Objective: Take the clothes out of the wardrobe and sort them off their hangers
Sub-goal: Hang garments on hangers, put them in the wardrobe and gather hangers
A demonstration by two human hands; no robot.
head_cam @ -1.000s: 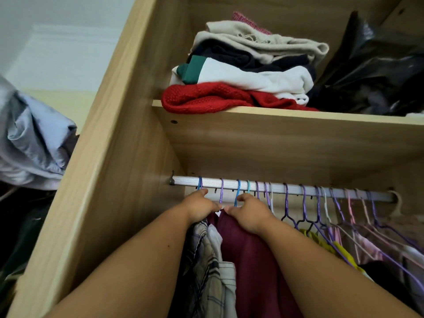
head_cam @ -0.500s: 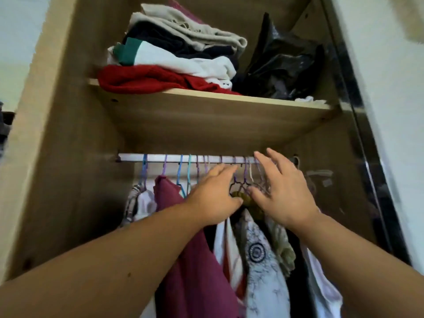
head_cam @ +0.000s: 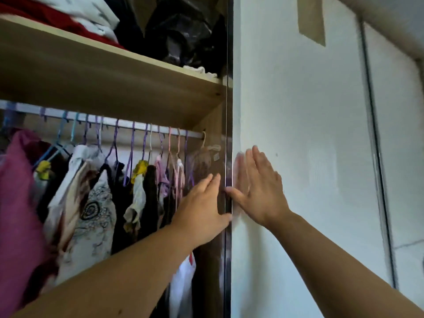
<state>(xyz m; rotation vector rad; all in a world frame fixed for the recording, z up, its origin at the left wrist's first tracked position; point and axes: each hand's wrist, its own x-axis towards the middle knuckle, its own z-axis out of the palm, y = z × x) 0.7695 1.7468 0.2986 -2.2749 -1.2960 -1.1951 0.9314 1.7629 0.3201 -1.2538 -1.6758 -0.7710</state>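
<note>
Hanging clothes [head_cam: 96, 198] left of both open hands [head_cam: 202, 210].

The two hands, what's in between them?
In the head view, the dark vertical edge of the wardrobe door runs between the left hand and the right hand; the right palm lies flat on the white door.

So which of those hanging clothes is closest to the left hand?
The pale pink garment on the pink hangers, just left of the left hand. The yellow-frilled piece and patterned white top hang farther left.
</note>
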